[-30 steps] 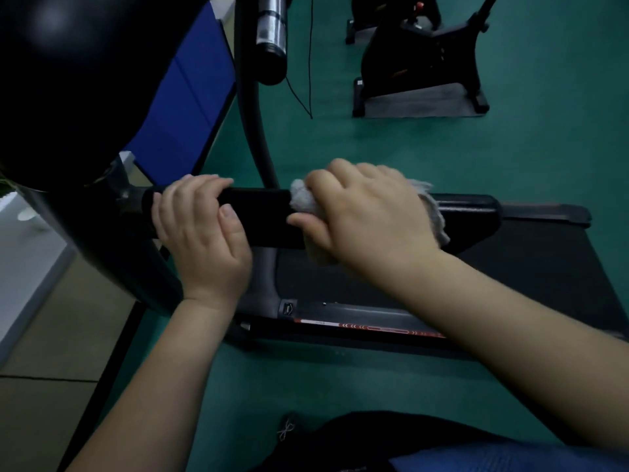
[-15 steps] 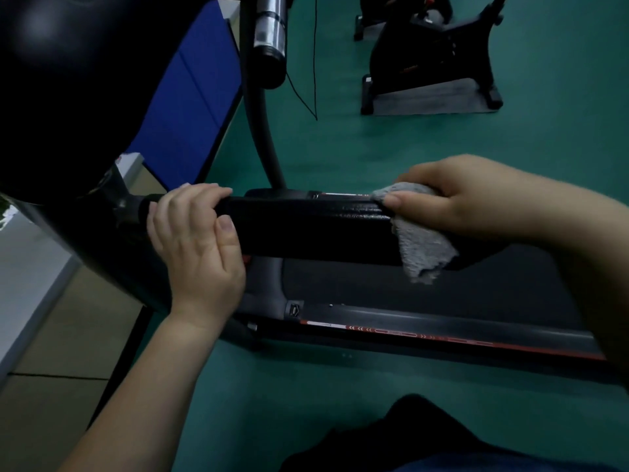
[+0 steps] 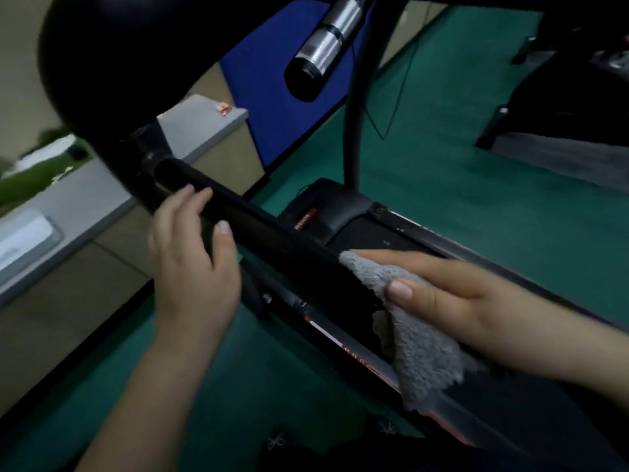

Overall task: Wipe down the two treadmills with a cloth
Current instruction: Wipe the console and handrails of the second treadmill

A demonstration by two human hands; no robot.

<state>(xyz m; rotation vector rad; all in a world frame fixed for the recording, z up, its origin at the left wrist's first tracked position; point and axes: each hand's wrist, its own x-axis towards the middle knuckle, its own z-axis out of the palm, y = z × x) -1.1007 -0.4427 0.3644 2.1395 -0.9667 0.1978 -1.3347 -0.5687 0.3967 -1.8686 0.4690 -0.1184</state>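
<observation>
A black treadmill handrail [image 3: 272, 233] runs diagonally from the upper left to the lower right. My left hand [image 3: 194, 253] grips it near its upper end, fingers over the top and thumb on the near side. My right hand [image 3: 452, 301] holds a grey fluffy cloth [image 3: 412, 328] wrapped over the rail's lower part, thumb pressing the cloth against the rail. The cloth's loose end hangs below the rail. Beneath the rail lies the treadmill deck [image 3: 367, 233] with a red-striped side rail [image 3: 354, 352]. The black console [image 3: 143, 63] fills the upper left.
A silver-tipped handle [image 3: 320, 52] and a black upright post [image 3: 354, 131] stand beyond the rail. A blue panel [image 3: 272, 97] and a grey counter [image 3: 204, 127] lie to the left. Another black exercise machine [image 3: 558, 107] stands on the green floor [image 3: 442, 165] at the upper right.
The view has tilted and swung left. My right hand has kept the cloth on the lower part of the rail after sliding it away from my left hand, which still holds the rail's upper end.
</observation>
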